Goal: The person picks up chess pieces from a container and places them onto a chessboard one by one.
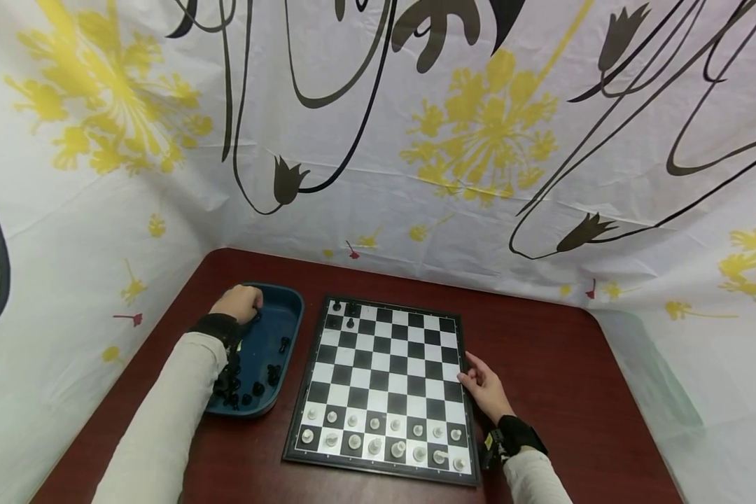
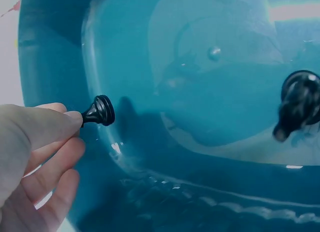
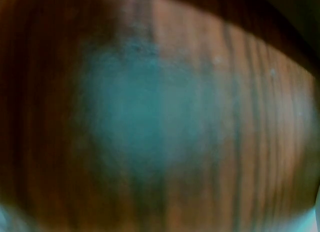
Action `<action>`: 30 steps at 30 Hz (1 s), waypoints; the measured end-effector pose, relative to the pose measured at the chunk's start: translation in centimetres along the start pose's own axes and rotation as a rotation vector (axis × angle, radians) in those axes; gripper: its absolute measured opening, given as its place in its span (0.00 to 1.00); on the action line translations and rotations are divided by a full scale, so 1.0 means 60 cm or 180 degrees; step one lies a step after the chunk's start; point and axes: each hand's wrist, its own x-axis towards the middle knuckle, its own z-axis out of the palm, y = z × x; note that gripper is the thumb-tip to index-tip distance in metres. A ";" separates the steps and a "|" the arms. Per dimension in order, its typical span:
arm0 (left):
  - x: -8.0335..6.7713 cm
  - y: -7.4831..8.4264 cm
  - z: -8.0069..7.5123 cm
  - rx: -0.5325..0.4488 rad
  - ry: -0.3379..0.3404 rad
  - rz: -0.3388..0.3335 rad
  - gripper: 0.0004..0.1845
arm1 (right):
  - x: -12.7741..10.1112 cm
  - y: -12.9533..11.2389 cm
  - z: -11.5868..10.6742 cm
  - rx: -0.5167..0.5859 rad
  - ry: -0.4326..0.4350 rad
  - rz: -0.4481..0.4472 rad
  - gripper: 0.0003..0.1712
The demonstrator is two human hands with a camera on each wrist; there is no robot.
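At the far end of the blue tray (image 1: 295,308), my left hand (image 1: 236,303) reaches inside. In the left wrist view its thumb and fingertips pinch a small black chess piece (image 2: 101,111), wide base outward and head hidden by the fingers. Another black piece (image 2: 298,104) lies on the tray floor. The chessboard (image 1: 381,360) is to the right of the tray, with white pieces (image 1: 374,446) in two rows along its near side and several black pieces (image 1: 350,323) in its far left corner. Relaxed fingers of my right hand (image 1: 486,388) touch the board's right edge.
More black pieces (image 1: 229,381) are heaped in the near left part of the tray, partly behind the left sleeve (image 1: 170,413). Tray and board stand on a dark red-brown table (image 1: 542,350). A patterned white curtain (image 1: 365,140) hangs around it. The right wrist view is blurred.
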 end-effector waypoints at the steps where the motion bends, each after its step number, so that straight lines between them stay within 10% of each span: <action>1: 0.000 0.001 -0.003 -0.0017 -0.0018 -0.0016 0.06 | 0.000 0.001 0.000 0.0005 -0.0003 -0.0006 0.31; 30: 0.056 0.091 -0.043 -0.0243 0.0126 0.0226 0.08 | -0.004 -0.002 -0.002 0.0036 -0.0046 0.0049 0.31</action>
